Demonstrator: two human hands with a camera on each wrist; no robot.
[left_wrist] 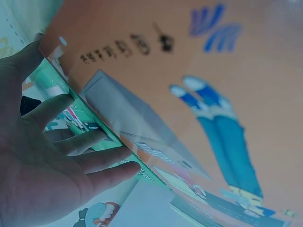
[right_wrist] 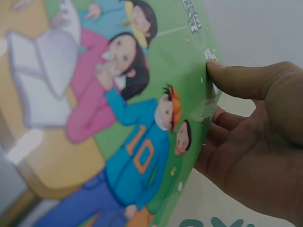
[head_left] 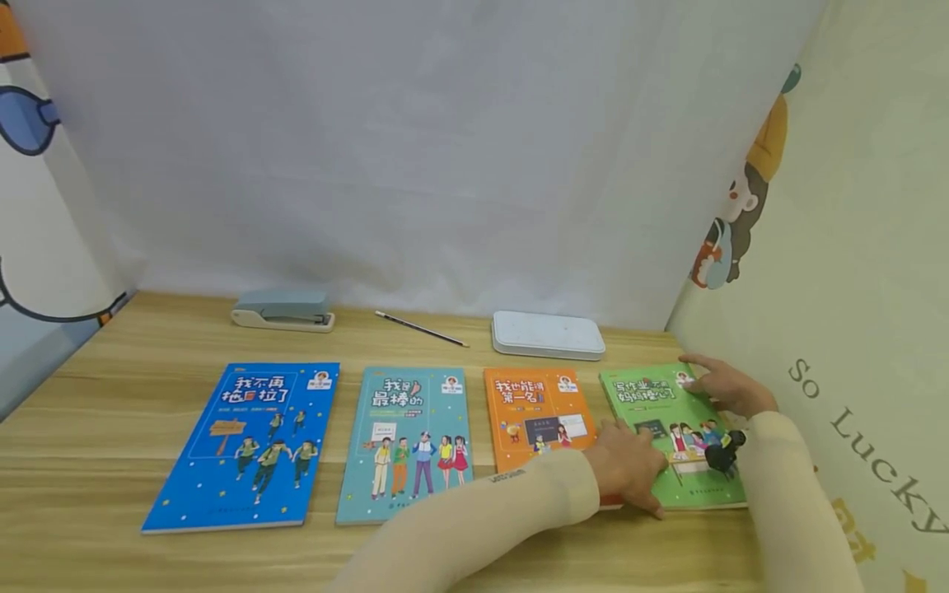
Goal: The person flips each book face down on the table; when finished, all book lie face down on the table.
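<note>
A green book (head_left: 693, 473) lies at the right end of a row of books. My right hand (head_left: 730, 385) grips its upper right edge; in the right wrist view the thumb (right_wrist: 251, 80) lies on the cover, with the other fingers behind the edge. The left hand (head_left: 626, 463) rests where the green book meets an orange book (head_left: 511, 441), covering the orange book's lower right part. Seen from the left wrist, its fingers (left_wrist: 102, 158) are extended and spread along the edges of both books.
Left of these lie a teal book (head_left: 371, 478) and a blue book (head_left: 200, 486). Behind the row are a stapler (head_left: 282, 310), a pencil (head_left: 423, 329) and a pale case (head_left: 549, 333). A patterned wall (head_left: 853, 288) stands close on the right, a white curtain (head_left: 415, 165) at the back.
</note>
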